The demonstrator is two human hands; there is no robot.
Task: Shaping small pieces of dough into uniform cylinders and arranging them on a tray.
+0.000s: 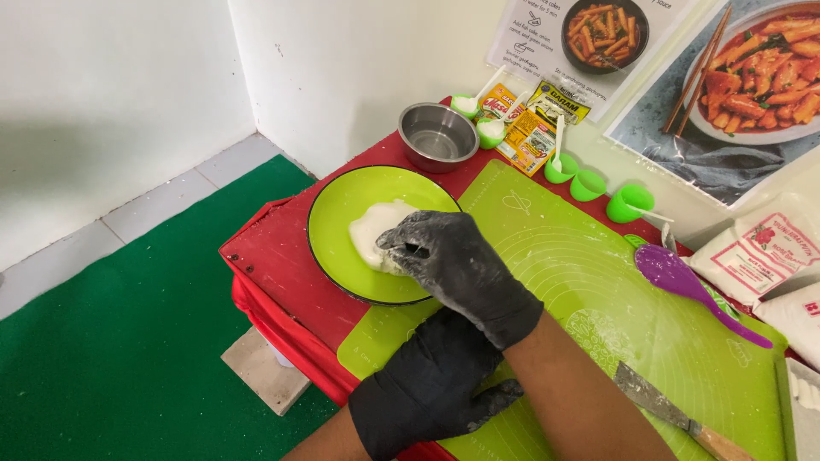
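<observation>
**Gloved hands at the dough on the green plate**

The right hand (453,256), in a black glove dusted with white flour, reaches over the green plate (342,213). Its fingers are curled down and closed on the near edge of the white dough (371,230), pinching it. The dough lies on the plate, right of centre, and touches the plate surface.

The left hand (431,384), also in a black glove, lies palm down with fingers loosely spread on the near corner of the green mat (581,282). It holds nothing. It sits below the right forearm, just beside the plate rim.

The plate stands on the red table (273,256), with its right edge overlapping the mat. Behind the plate stands a steel bowl (437,135). Several small green cups (589,183) and seasoning packets (530,137) line the wall behind the mat. A purple spoon (683,282) lies on the right part of the mat. A scraper with a wooden handle (666,410) lies at the mat's near right edge. White bags (756,256) rest at the far right.
</observation>
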